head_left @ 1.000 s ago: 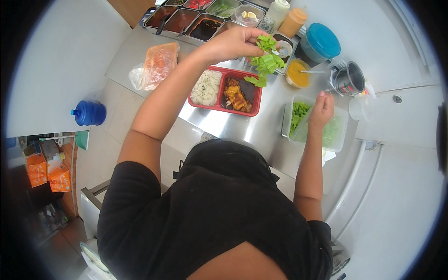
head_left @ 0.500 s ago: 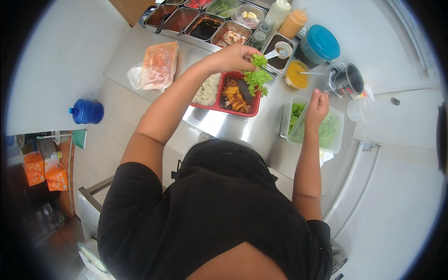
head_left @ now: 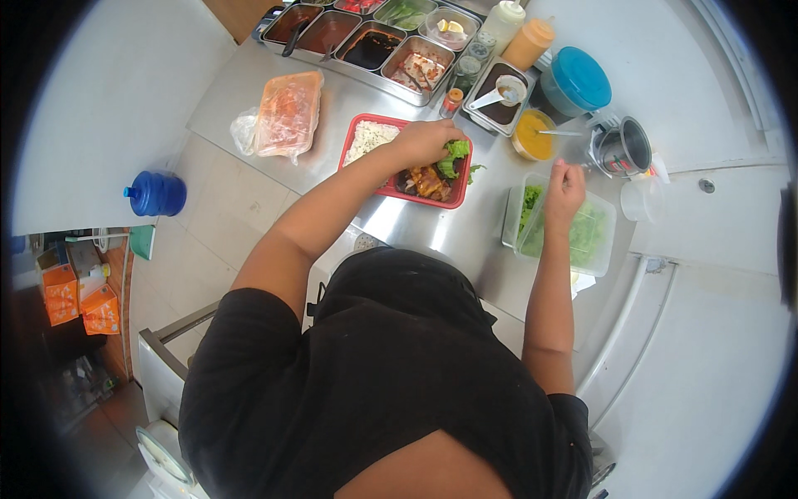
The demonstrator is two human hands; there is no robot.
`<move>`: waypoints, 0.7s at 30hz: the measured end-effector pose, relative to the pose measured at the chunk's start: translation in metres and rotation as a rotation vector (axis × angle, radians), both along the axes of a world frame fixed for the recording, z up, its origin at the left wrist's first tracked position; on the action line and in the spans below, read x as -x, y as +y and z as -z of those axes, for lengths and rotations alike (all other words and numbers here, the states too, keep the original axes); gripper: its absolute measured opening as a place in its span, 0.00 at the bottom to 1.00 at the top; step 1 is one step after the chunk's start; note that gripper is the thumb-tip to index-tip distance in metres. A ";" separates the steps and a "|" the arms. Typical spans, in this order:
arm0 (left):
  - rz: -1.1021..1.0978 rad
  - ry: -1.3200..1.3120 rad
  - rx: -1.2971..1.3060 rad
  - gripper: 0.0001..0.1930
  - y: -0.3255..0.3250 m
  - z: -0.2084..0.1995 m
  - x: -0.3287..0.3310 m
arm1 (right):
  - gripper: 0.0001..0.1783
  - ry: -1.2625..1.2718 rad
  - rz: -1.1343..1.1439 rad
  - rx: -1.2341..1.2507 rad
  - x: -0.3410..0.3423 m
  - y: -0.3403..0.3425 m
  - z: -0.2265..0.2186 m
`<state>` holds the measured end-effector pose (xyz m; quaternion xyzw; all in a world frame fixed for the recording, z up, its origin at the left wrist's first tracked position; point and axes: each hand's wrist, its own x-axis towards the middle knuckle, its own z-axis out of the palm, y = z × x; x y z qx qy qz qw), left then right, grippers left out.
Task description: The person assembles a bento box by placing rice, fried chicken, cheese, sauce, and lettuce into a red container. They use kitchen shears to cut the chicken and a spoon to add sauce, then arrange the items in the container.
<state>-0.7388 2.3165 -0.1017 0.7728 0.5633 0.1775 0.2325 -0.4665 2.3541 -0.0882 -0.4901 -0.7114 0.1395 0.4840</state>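
Note:
My left hand (head_left: pixel 428 143) reaches over a red two-compartment lunch tray (head_left: pixel 342 158), its fingers closed on a frilly green lettuce leaf (head_left: pixel 454 165). The leaf rests in the right compartment, at the far side of browned, glazed meat pieces (head_left: pixel 426 185) with yellow sauce. White rice (head_left: pixel 370 137) with dark specks fills the left compartment, partly covered by my wrist. My right hand (head_left: pixel 566 190) is closed above a clear plastic container (head_left: pixel 611 241) of lettuce with a see-through lid. Whether its fingers grip anything cannot be made out.
Steel pans of sauces (head_left: pixel 370 48) line the counter's back. Right of them stand a dark sauce pan with a white ladle (head_left: pixel 496 93), squeeze bottles (head_left: pixel 529 43), a teal-lidded tub (head_left: pixel 579 79), a yellow sauce bowl (head_left: pixel 532 137) and a steel pot (head_left: pixel 625 148). A wrapped orange-red pack (head_left: pixel 288 115) lies left.
My left hand has lowered toward me with the lettuce, bringing it from above the tray's far right corner down into the meat compartment. My right hand has barely moved.

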 end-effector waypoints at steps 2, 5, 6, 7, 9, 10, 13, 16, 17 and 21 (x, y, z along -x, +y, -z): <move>0.020 0.086 0.059 0.19 -0.004 0.000 -0.003 | 0.14 -0.066 -0.002 -0.020 0.001 0.005 0.006; 0.051 0.035 0.023 0.17 -0.011 -0.003 -0.005 | 0.14 -0.181 -0.009 -0.023 0.002 0.013 0.015; 0.050 0.039 -0.014 0.16 -0.012 -0.004 -0.004 | 0.13 -0.224 -0.007 0.014 0.002 0.015 0.018; 0.048 0.049 -0.043 0.15 -0.014 -0.005 -0.003 | 0.12 -0.273 0.003 0.046 0.002 0.017 0.021; 0.047 0.099 -0.120 0.14 -0.015 -0.007 0.000 | 0.12 -0.312 0.011 0.063 0.004 0.017 0.028; 0.049 0.138 -0.168 0.13 -0.014 -0.008 0.003 | 0.12 -0.342 0.016 0.069 0.005 0.017 0.030; 0.023 0.149 -0.208 0.12 -0.012 -0.010 0.008 | 0.12 -0.280 -0.004 0.075 0.007 0.015 0.034; 0.098 0.099 -0.273 0.11 -0.015 -0.005 0.006 | 0.13 -0.322 0.001 -0.009 0.010 0.015 0.036; 0.147 0.071 -0.313 0.12 -0.016 -0.002 0.004 | 0.14 -0.350 -0.020 0.047 0.011 0.016 0.036; 0.264 0.237 -0.358 0.09 -0.012 0.009 0.004 | 0.16 -0.433 -0.031 0.177 0.007 0.029 0.042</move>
